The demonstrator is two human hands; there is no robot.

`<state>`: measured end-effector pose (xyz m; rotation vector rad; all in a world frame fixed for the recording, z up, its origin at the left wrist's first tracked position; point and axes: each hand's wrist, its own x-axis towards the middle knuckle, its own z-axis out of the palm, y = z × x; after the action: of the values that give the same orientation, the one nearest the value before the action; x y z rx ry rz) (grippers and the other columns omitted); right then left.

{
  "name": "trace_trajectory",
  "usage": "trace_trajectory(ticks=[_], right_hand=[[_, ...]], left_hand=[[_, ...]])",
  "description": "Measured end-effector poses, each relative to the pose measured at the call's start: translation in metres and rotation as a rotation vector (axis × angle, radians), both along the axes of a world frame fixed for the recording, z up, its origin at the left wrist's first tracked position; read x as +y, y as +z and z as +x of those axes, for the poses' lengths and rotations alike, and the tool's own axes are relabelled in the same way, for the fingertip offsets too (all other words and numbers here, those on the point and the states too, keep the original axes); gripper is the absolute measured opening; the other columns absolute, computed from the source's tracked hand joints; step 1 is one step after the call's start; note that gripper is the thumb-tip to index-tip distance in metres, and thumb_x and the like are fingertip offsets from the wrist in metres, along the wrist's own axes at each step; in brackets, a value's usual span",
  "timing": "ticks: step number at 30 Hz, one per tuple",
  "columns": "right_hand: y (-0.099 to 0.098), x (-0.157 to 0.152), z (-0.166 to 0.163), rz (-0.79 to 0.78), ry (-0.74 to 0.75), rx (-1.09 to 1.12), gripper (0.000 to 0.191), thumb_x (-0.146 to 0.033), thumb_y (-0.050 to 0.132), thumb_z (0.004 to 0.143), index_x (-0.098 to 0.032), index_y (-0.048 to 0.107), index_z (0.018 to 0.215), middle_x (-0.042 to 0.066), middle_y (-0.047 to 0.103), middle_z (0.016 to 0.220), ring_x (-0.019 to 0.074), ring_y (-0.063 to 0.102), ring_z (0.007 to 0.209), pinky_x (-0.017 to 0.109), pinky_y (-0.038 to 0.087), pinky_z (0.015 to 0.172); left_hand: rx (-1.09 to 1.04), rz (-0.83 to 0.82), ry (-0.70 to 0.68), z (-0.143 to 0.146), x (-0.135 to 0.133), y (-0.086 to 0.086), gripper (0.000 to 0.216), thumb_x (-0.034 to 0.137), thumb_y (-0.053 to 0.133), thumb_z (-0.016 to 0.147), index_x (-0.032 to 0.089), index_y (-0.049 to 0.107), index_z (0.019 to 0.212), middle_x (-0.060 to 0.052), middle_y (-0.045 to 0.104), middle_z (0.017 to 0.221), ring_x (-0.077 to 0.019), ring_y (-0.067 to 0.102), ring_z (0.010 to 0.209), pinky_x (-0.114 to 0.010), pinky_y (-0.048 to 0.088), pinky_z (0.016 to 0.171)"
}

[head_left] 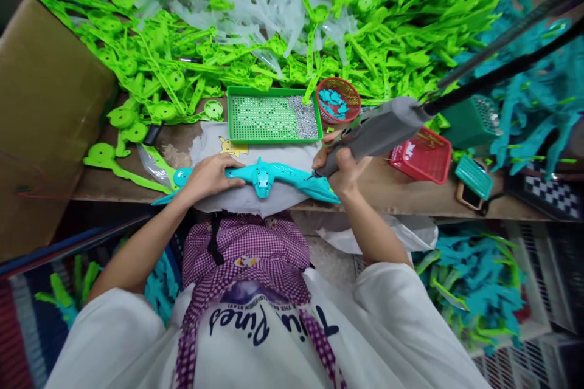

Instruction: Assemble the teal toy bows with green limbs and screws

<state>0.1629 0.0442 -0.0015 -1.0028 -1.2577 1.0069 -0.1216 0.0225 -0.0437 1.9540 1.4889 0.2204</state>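
Left grip holds one blue part at the near edge of the counter; right grip clasps one driver. Farther: one tray of screws; right of it, one basket of blue bits.

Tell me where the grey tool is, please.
In the head view, the grey tool is right of centre, in the right hand, tip near the turquoise piece.

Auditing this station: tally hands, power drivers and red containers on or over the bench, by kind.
Hands: 2 (left hand, right hand)
Driver: 1
Red containers: 2 (basket, bin)
Total: 5
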Motion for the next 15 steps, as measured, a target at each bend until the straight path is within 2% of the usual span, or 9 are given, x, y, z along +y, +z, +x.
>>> trace_trajectory(ticks=[4,9,15], right_hand=[[-0.004,0.005,-0.003,0.007,0.020,0.040,0.052,-0.075,0.071,0.069,-0.026,0.064,0.086,-0.008,0.052,0.046,0.0142,0.054,0.038,0.029,0.045,0.041],[-0.006,0.003,-0.004,-0.020,0.048,0.031,0.056,-0.078,0.072,0.066,-0.026,0.066,0.087,-0.008,0.051,0.045,0.0149,0.055,0.038,0.029,0.045,0.040],[-0.013,-0.001,0.002,-0.031,0.090,0.098,0.049,-0.068,0.077,0.068,-0.025,0.065,0.087,-0.007,0.056,0.048,0.0136,0.055,0.039,0.026,0.043,0.039]], left_hand=[[0.010,-0.001,0.011,0.000,0.000,-0.001,0.042,0.040,0.081,0.079,0.027,0.077,0.119,-0.007,0.073,0.123,-0.0290,0.068,0.111,-0.041,0.051,0.098],[0.003,-0.015,0.012,0.000,0.000,-0.001,0.043,0.040,0.082,0.079,0.027,0.076,0.120,-0.006,0.074,0.120,-0.0285,0.068,0.111,-0.040,0.051,0.098],[0.006,-0.027,-0.003,0.001,0.001,0.001,0.044,0.039,0.081,0.079,0.025,0.076,0.121,-0.008,0.073,0.124,-0.0303,0.066,0.115,-0.042,0.050,0.101]])
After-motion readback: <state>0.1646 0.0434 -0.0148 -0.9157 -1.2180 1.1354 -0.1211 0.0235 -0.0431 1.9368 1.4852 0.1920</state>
